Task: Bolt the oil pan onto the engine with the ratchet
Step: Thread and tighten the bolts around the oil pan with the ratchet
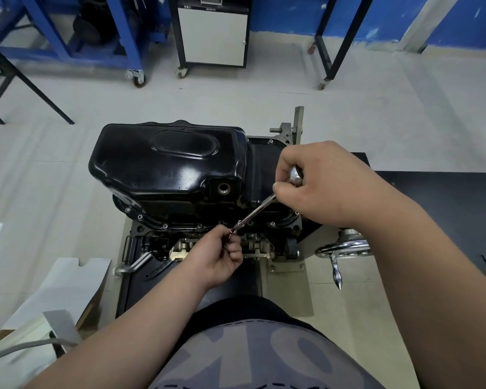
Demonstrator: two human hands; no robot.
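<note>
A glossy black oil pan [169,164] sits on top of the upturned engine [208,242], with several bolts [165,226] showing along its near flange. My right hand [320,183] grips the chrome ratchet [295,175] above the pan's right end. A long extension bar [254,213] runs from it down and left to the near flange. My left hand [222,254] pinches the lower tip of that bar at the flange edge; the socket end is partly hidden by my fingers.
The engine stands on a stand with a chrome crank handwheel [344,248] at the right. A dark table [446,209] lies to the right. White cardboard [68,290] and a box lie at the lower left. Blue wheeled frames [118,37] and a white cabinet [213,37] stand behind.
</note>
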